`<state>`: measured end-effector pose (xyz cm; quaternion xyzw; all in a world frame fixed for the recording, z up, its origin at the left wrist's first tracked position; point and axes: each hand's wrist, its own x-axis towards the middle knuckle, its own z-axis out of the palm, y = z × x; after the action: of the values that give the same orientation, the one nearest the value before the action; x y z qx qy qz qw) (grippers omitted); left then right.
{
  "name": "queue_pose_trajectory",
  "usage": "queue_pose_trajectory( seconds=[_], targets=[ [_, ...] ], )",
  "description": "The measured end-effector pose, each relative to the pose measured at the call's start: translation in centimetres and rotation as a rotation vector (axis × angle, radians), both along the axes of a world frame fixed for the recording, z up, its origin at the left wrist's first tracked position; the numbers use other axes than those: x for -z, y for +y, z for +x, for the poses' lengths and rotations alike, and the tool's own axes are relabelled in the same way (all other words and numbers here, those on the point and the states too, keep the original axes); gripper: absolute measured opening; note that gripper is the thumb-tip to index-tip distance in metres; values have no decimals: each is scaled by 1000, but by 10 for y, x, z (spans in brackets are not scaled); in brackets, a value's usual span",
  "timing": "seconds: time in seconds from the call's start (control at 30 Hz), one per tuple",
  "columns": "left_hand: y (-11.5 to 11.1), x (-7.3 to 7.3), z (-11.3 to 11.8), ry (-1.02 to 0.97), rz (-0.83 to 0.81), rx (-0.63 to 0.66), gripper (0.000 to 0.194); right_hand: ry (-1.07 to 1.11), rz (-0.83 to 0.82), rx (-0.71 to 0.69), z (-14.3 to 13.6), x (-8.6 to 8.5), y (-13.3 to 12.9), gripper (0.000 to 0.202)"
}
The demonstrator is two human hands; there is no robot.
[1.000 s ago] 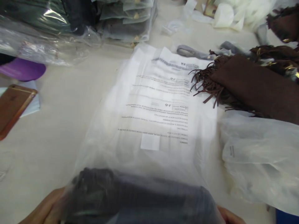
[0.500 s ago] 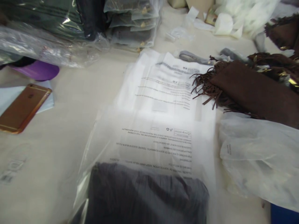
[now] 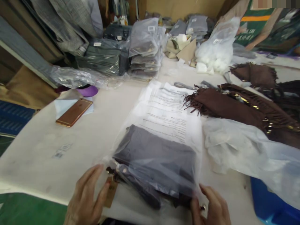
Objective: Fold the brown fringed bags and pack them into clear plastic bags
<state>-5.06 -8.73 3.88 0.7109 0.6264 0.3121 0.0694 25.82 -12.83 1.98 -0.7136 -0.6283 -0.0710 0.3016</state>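
My left hand (image 3: 85, 195) stands at the near-left corner, thumb and fingers spread apart beside the brown tag (image 3: 112, 193). My right hand (image 3: 206, 200) is curled at the near-right corner; whether it pinches the plastic, I cannot tell. Between and beyond them on the table (image 3: 105, 134) lies the dark grey bag (image 3: 159, 150), plastic-covered—probably light, soft and slippery; support both side edges. Printed plastic sleeves (image 3: 167, 104) extend beyond it.

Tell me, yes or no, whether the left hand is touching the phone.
No, the left hand is by the brown tag, apart from the phone farther back on the table.
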Motion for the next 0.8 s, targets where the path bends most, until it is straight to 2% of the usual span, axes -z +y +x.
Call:
queue_pose_trajectory(
  seconds=[0.07,0.13,0.2,0.33,0.43,0.57,0.7,0.8],
  targets=[
    [-10,3,11,143,175,224,35,-145,153,-246,-9,-5,7,24],
    [-11,7,26,228,272,415,32,-207,179,-423,-21,-10,18,26],
    [-3,11,36,269,344,534,36,-225,167,-461,-32,-14,36,27],
    [25,14,43,356,468,694,31,-186,94,-427,-44,-14,72,24],
    [42,11,49,387,534,679,29,-99,94,-413,-44,-13,85,24],
    [53,9,70,403,535,546,27,-72,179,-484,-44,-18,77,18],
    [61,22,89,357,435,572,26,-142,211,-626,-47,-19,58,19],
    [66,28,93,367,355,602,23,-178,152,-753,-47,-8,45,20]
  ],
)
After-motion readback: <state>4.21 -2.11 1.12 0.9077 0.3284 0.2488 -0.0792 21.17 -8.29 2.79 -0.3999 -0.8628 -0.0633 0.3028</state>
